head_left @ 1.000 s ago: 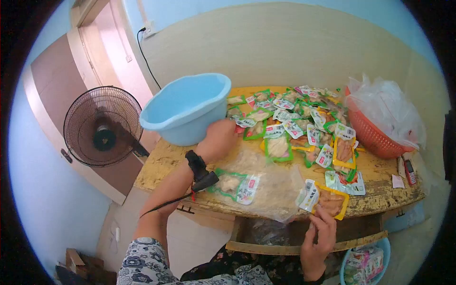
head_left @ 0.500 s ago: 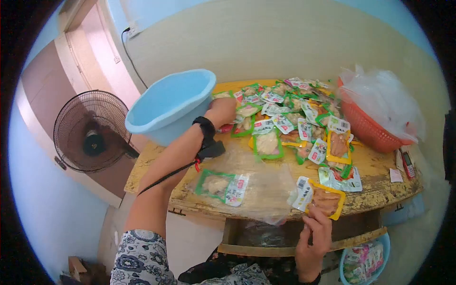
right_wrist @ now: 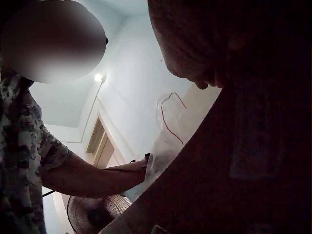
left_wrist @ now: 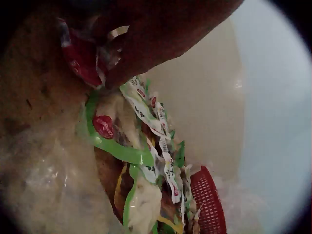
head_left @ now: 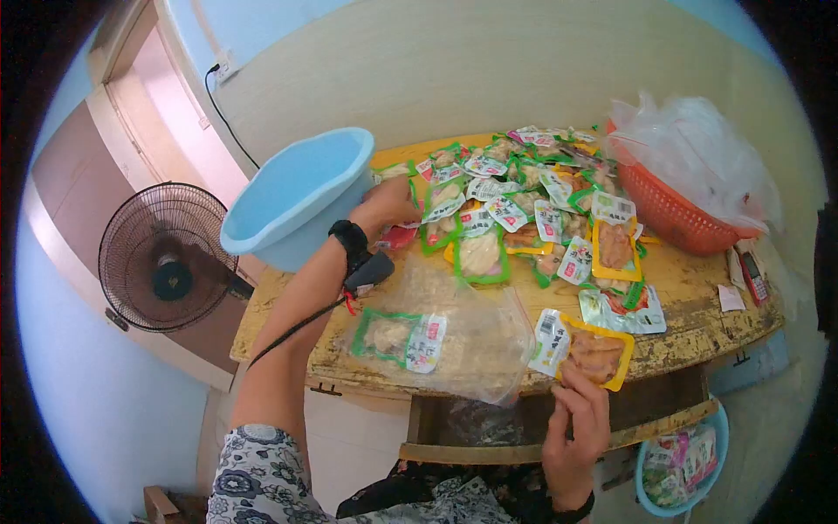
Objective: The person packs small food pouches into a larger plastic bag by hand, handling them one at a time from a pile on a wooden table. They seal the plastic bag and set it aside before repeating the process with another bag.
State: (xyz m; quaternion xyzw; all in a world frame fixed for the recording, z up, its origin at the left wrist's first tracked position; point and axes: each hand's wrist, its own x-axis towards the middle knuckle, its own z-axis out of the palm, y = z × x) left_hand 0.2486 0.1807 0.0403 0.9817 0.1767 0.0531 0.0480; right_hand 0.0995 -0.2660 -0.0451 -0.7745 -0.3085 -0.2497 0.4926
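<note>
My left hand (head_left: 388, 205) grips the rim of a light blue plastic basin (head_left: 292, 196), held tilted above the table's left end beside a heap of green and yellow snack packets (head_left: 515, 201). In the left wrist view the fingers (left_wrist: 146, 44) sit just above a red packet (left_wrist: 80, 58) and the heap (left_wrist: 146, 161). My right hand (head_left: 576, 410) reaches up from the front edge and pinches the lower edge of a yellow-edged packet (head_left: 594, 354). A clear plastic bag (head_left: 471, 349) holding a green packet (head_left: 401, 336) lies between the hands. The right wrist view is dark.
The worn yellow table (head_left: 698, 323) carries an orange basket (head_left: 690, 218) with a plastic bag (head_left: 698, 148) at the right, and a small red device (head_left: 752, 278). A floor fan (head_left: 161, 258) stands at the left. A blue bowl of packets (head_left: 676, 467) sits below right.
My left hand has carried the basin farther along the table's left side, closer to the heap's far end. The right hand has stayed on the yellow-edged packet.
</note>
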